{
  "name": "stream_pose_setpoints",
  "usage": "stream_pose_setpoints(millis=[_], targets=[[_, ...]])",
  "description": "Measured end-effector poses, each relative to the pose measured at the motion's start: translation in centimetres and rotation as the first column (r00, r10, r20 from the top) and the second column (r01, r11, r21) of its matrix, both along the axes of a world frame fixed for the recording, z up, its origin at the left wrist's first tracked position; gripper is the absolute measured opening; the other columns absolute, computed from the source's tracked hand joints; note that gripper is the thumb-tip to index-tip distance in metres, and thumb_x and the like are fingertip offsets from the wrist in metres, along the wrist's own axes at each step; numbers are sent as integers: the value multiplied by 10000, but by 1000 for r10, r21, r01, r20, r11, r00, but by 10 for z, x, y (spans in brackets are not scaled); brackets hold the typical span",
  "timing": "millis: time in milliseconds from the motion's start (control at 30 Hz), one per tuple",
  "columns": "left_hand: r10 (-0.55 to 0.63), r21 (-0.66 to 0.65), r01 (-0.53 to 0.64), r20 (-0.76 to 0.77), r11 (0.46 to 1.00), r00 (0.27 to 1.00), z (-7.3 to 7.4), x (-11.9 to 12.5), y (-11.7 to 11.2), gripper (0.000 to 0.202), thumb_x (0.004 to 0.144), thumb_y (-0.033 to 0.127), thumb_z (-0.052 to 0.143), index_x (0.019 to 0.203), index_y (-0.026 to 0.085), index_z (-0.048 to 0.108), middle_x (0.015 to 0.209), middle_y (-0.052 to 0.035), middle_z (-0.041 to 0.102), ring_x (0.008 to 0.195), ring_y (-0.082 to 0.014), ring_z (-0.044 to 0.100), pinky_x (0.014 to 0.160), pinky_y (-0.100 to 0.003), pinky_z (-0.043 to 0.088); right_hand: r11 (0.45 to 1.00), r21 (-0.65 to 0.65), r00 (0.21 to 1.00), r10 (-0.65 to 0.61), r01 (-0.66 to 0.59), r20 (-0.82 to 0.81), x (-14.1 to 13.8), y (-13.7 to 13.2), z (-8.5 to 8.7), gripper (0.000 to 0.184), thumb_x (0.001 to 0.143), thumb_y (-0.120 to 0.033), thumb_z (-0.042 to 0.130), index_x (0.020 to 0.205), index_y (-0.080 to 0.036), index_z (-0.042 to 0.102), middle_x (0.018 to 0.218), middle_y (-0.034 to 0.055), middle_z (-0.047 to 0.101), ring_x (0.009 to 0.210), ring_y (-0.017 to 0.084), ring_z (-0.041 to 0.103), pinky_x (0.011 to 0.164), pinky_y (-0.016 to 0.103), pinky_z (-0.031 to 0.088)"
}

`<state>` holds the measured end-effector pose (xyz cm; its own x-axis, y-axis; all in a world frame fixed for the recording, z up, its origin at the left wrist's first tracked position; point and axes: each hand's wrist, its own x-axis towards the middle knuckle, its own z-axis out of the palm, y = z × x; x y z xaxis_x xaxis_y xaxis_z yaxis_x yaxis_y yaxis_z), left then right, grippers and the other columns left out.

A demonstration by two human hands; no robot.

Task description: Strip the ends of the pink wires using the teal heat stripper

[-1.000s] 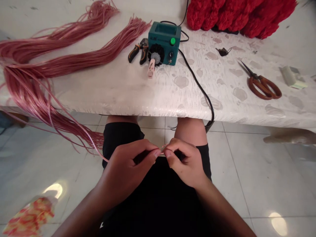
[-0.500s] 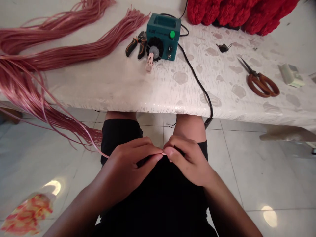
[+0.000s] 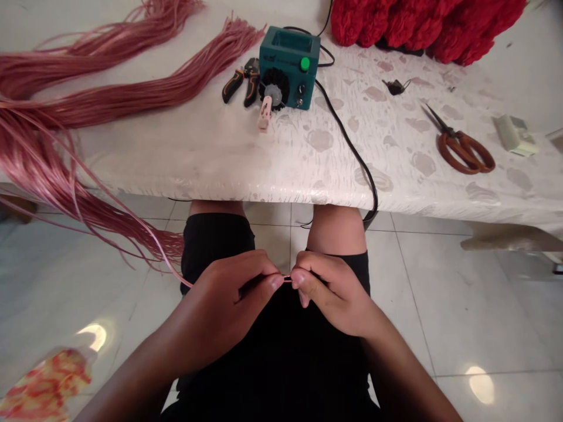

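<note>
Nearly fingertip-to-fingertip, left hand (image 3: 231, 296) and right hand (image 3: 332, 290) pinch what seems pink cord (image 3: 287, 281).

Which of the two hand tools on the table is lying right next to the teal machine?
The black-and-orange pliers, just left of the teal machine. The other tool, the brown-handled scissors, lies well apart, over to the right.

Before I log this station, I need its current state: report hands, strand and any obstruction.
Left hand, right hand: both pinching pink strand. Short span visible between them. Pink bundle draped over table edge, to the left; nothing seen blocking hands.
</note>
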<state>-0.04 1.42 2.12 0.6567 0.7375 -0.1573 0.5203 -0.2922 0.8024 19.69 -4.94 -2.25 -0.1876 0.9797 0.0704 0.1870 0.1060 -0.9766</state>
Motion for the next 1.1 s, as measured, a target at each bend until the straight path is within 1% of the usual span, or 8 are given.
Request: stream_pose_setpoints(millis=[133,233,400,533,667,833,1033,1100], targets=[[-65,-71,62,-28,996,998,0,-1,1,267,978,289,516,767,222,664,666,39,577,580,-113,513,532,-229,397,994,102,998,26,-32,61,0,0,-2,291,1040,-252,494,753,-207,520,732,-26,518,659,109,516,627,267,414],[-125,-122,126,15,984,992,0,0,2,294,982,273,514,729,217,653,641,46,567,563,-102,486,508,-217,376,988,144,997,53,-61,57,0,-1,-4,260,1034,-238,499,777,-213,530,725,-29,502,644,110,499,612,272,405],[-129,-154,141,85,978,988,1,0,4,338,971,241,516,642,205,589,564,66,519,504,-82,435,470,-208,336,977,209,999,37,-34,-11,-2,-4,-5,247,1017,-213,516,772,-216,548,691,-29,494,619,112,484,578,271,393],[-136,-200,151,89,968,987,1,-3,4,333,966,239,519,638,205,565,555,69,534,507,-79,486,488,-197,372,976,217,998,44,-33,-47,-4,-4,-4,239,1005,-202,534,767,-211,551,688,-27,501,615,108,485,573,263,396],[-173,-255,171,14,952,985,1,-6,7,360,982,282,529,632,205,563,569,59,588,538,-89,552,526,-200,413,975,215,998,56,-53,-11,-6,-4,-6,205,1008,-206,526,807,-207,568,704,-23,488,624,109,480,579,260,397],[-263,-408,246,16,879,965,1,-6,8,308,1024,295,465,772,212,620,578,63,632,503,-81,593,517,-182,444,975,215,997,68,-62,-22,-5,-7,-9,204,1006,-206,540,803,-201,565,702,-24,494,627,103,475,582,249,396],[-296,-403,286,38,869,954,-1,-10,7,278,1036,257,443,819,204,608,579,81,624,486,-57,579,519,-160,439,961,276,995,54,-29,-85,-5,-9,-11,218,993,-195,545,778,-176,579,676,-24,497,615,93,470,574,227,390],[-308,-369,297,32,881,951,-1,-11,6,283,1038,246,442,811,202,605,603,80,627,523,-55,590,551,-163,440,961,277,995,55,-30,-82,-7,-9,-11,228,996,-203,548,771,-172,575,674,-26,491,613,89,467,576,221,388]])
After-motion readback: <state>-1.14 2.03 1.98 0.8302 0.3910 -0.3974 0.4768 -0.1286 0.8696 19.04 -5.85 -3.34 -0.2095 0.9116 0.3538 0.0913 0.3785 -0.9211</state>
